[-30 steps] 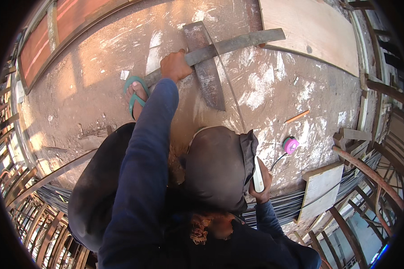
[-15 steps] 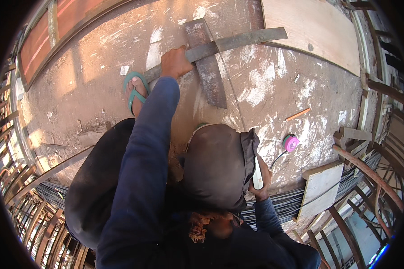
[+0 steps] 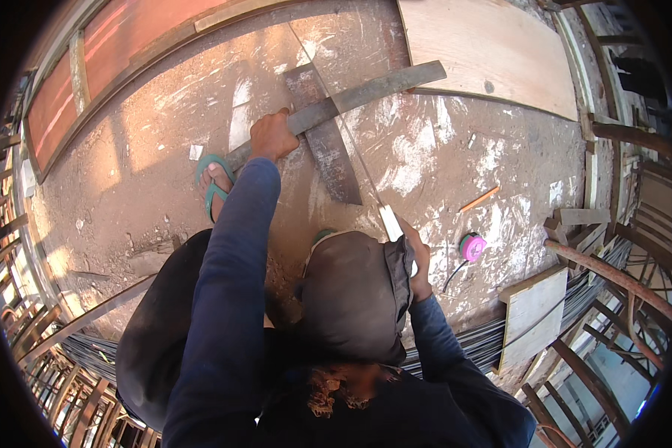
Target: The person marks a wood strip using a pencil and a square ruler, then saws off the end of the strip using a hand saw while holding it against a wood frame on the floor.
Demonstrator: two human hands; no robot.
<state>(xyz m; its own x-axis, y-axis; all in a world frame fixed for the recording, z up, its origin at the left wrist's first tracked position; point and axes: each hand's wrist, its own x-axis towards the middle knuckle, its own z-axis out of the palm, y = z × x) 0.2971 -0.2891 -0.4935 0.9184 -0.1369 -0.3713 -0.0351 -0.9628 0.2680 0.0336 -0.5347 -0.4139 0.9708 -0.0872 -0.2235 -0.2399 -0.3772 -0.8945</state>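
Note:
My left hand point(image 3: 274, 134) is closed on a long wooden batten point(image 3: 392, 84), pressing it down. The batten lies crosswise over a shorter dark plank point(image 3: 336, 164) on the floor. My right hand point(image 3: 421, 261), partly hidden by my right knee point(image 3: 347, 287), is wrapped round the white handle of a handsaw point(image 3: 390, 222). The thin saw blade reaches away from me across the batten, just right of the dark plank's crossing, with its tip well beyond. My left foot, in a teal flip-flop point(image 3: 215, 196), is by the batten's near end.
A pink tape measure point(image 3: 472, 247) and an orange pencil point(image 3: 479, 198) lie on the dusty floor at right. A pale plywood sheet point(image 3: 493, 56) sits at the far right. Bundled dark rods point(image 3: 467, 340) run behind me, with a small board point(image 3: 534, 317) on them.
My right hand has pushed the saw forward, so more blade extends past the batten and the handle shows ahead of my knee. My left hand keeps its hold. The whole view has shifted slightly.

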